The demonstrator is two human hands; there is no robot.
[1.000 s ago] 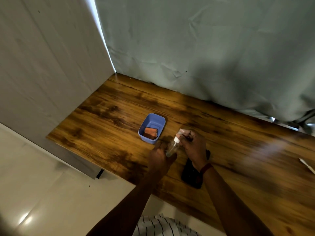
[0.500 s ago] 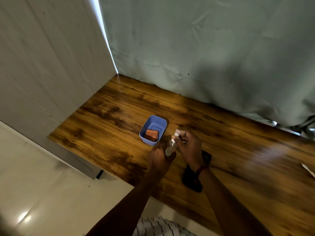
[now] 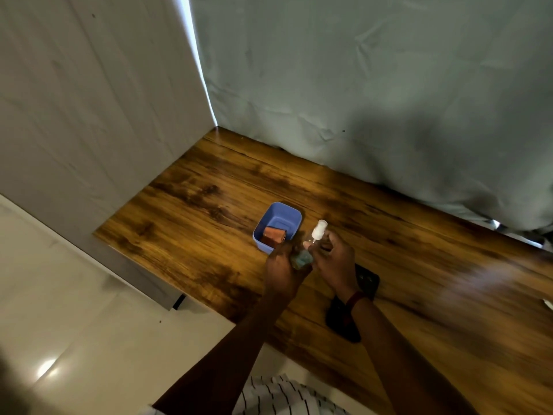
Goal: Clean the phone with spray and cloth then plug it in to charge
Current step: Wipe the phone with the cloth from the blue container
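A small clear spray bottle (image 3: pixel 301 259) with a white top (image 3: pixel 318 230) is held tilted above the wooden table (image 3: pixel 194 229). My left hand (image 3: pixel 281 272) grips the bottle's body from below. My right hand (image 3: pixel 336 263) pinches its neck just under the white top. A black phone (image 3: pixel 342 323) lies flat on the table near the front edge, partly hidden under my right wrist and forearm. A folded orange cloth (image 3: pixel 273 236) sits inside a blue tub (image 3: pixel 285 212) just left of the bottle.
A grey panel (image 3: pixel 89 115) closes the table's left side and a pale sheet (image 3: pixel 374 100) hangs along the back. A white cable end (image 3: pixel 548 304) shows at the right edge. The table's front edge drops to a tiled floor (image 3: pixel 74 339).
The bottle's white top now stands out above my right fingers, which earlier covered it. Both hands stay on the bottle over the same spot by the tub.
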